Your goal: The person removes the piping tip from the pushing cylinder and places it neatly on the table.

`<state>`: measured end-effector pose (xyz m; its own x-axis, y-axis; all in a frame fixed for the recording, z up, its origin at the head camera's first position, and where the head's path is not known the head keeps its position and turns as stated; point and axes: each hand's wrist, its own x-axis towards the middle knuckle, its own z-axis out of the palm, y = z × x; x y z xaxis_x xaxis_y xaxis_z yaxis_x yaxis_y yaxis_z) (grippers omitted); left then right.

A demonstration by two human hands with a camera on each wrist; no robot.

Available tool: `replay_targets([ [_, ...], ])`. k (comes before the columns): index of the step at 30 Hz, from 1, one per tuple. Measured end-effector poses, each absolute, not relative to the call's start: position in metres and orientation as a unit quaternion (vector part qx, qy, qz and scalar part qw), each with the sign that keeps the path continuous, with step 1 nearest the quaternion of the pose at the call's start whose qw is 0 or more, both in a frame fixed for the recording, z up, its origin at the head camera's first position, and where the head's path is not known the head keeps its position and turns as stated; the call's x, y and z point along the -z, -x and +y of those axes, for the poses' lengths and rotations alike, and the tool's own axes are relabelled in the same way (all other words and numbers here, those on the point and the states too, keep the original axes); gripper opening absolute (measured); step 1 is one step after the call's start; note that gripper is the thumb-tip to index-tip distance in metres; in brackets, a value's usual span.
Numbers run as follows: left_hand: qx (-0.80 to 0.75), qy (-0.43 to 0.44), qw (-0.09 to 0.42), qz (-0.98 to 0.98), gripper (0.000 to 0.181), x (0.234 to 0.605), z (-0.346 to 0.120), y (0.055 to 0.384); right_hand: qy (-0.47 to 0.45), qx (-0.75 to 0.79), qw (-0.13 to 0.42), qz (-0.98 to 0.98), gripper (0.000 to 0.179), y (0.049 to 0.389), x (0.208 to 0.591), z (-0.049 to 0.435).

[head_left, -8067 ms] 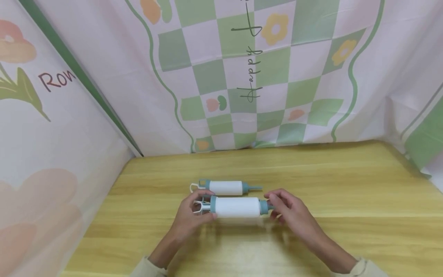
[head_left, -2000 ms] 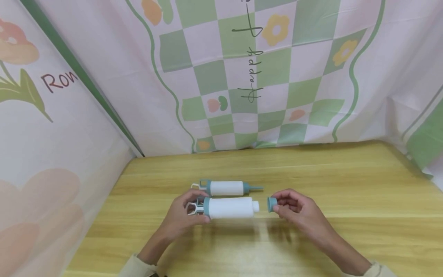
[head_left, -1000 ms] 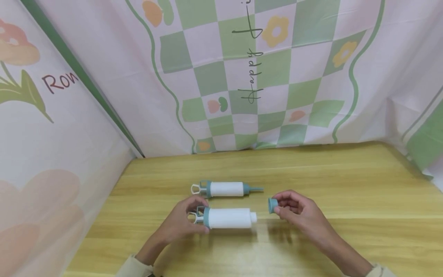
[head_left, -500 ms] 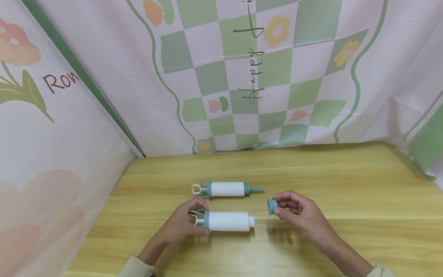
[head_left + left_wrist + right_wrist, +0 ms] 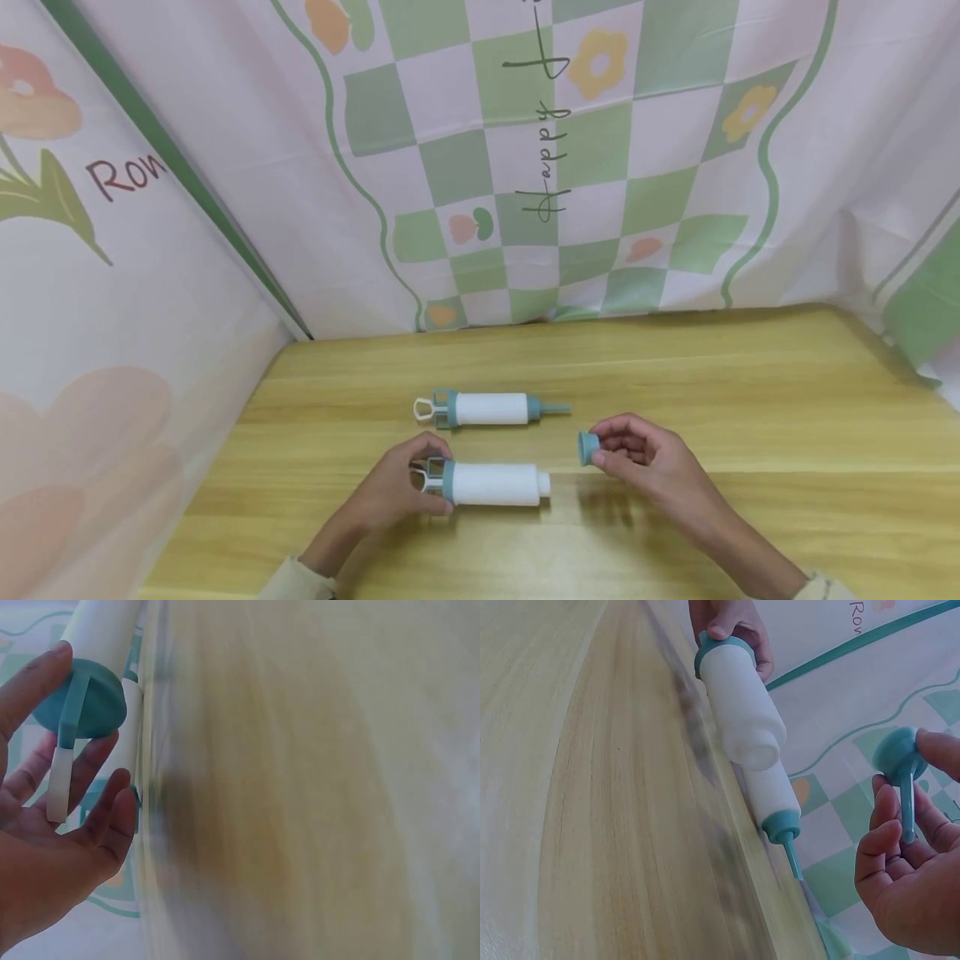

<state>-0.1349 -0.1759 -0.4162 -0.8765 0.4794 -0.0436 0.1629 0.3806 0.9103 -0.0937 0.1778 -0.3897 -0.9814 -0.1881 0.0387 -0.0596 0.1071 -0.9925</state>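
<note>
My left hand (image 5: 397, 483) grips the teal collar of a large white syringe (image 5: 495, 484), thumb on one side and fingers on the other. The syringe lies level, its pale ring handle inside my palm and its bare white neck facing right. In the right wrist view the neck (image 5: 756, 750) shows uncovered. My right hand (image 5: 648, 458) pinches a teal nozzle cap (image 5: 588, 448) between thumb and fingers, a short way right of the neck and apart from it. The cap's thin spout (image 5: 907, 806) points back into the right palm.
A second, narrower syringe (image 5: 492, 408) with its teal nozzle on lies on the wooden table (image 5: 712, 375) behind the large one. Patterned cloth hangs along the back (image 5: 592, 208) and left side of the table.
The nozzle cap, on the large syringe's neck in the oldest frame, is now off in my right hand. My left hand has brought the syringe nearer to me; the right hand has barely moved lately.
</note>
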Motion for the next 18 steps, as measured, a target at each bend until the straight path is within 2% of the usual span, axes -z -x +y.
replay_targets([
  [18, -0.504, -0.198, 0.184, 0.820, 0.052, 0.4189, -0.1794, 0.1352, 0.084, 0.659, 0.044, 0.746, 0.033, 0.0929, 0.3886, 0.1773],
])
